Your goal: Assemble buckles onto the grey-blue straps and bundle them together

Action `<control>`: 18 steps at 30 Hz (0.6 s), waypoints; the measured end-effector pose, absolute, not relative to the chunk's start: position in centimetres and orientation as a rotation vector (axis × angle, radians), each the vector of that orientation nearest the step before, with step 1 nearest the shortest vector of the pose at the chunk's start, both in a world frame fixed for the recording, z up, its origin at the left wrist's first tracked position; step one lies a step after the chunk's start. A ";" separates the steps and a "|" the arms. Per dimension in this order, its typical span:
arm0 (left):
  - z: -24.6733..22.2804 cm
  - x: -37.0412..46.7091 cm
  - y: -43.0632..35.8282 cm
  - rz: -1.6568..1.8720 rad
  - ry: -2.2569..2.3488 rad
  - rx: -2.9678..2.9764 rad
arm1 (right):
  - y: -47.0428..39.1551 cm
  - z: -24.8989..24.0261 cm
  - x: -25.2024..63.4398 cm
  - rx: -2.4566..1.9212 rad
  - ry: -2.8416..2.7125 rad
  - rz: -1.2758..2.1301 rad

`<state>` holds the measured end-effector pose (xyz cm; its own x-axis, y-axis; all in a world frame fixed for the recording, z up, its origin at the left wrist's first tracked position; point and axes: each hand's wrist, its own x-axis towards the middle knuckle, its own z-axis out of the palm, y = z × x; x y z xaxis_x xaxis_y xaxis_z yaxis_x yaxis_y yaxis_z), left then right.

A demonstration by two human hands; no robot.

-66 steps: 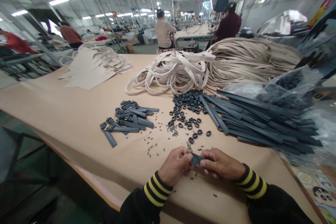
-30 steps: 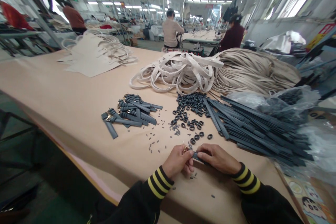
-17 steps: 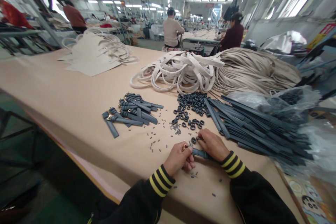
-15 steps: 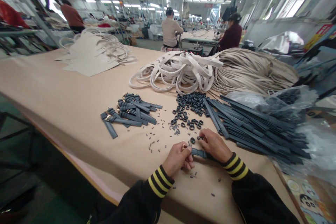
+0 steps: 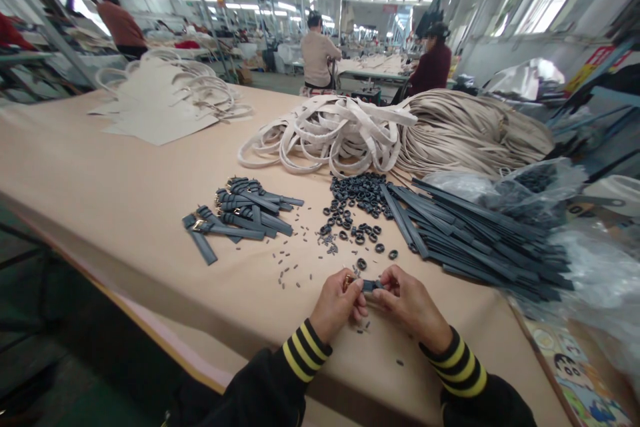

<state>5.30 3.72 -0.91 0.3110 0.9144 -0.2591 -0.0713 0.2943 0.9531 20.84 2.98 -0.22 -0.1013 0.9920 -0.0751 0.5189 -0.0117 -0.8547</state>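
Near edge of a tan table [image 5: 125, 213], both hands close together, almost touching. Left hand [image 5: 338, 305] with fingers pinched on the end of a short dark grey strap [image 5: 371, 285], a small gold buckle [image 5: 349, 279] showing at the thumb and forefinger. Right hand [image 5: 411, 303] with fingertips closed on the other end of the same strap, just right of the left; strap held slightly above the tabletop, between the two hands. Black sleeves with yellow-striped cuffs [image 5: 304, 350] on both wrists. Just beyond the hands, loose dark rings [image 5: 357, 203] spread in a heap that thins toward the near side, and tiny dark pins [image 5: 295, 263] scattered left of them. Farther left, a small pile of finished buckled straps [image 5: 240, 217], lying crosswise. To the right, a long stack of plain dark straps [image 5: 480, 240] running away to the right, partly under a clear plastic bag [image 5: 515, 183]. Far across the table, a tangle of cream loops [image 5: 330, 133], a large bundle of beige cords [image 5: 475, 127] on its right, and flat cream panels [image 5: 155, 113] far left. At the near right corner, a printed sheet with cartoon figures [image 5: 570, 373]; no legible words on it. Red lettering on a banner high in the hall, too blurred to read. Other people seated at far benches, backs turned.
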 end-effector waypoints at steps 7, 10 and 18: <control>-1.1 5.3 3.5 0.849 1.006 1.064 | 2.5 -0.5 19.6 -1.564 -1.546 1.097; -1.1 5.3 3.5 0.865 1.005 1.060 | 2.2 -0.2 19.2 -1.514 -1.451 1.183; -1.2 5.4 3.5 0.876 0.997 1.063 | 1.5 -1.1 19.9 -1.342 -1.204 1.336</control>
<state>5.44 3.50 -1.22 0.3122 0.9249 -0.2172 -0.0973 0.2586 0.9611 19.91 1.52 -1.14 -0.0423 0.9865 -0.1585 0.0554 -0.1560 -0.9862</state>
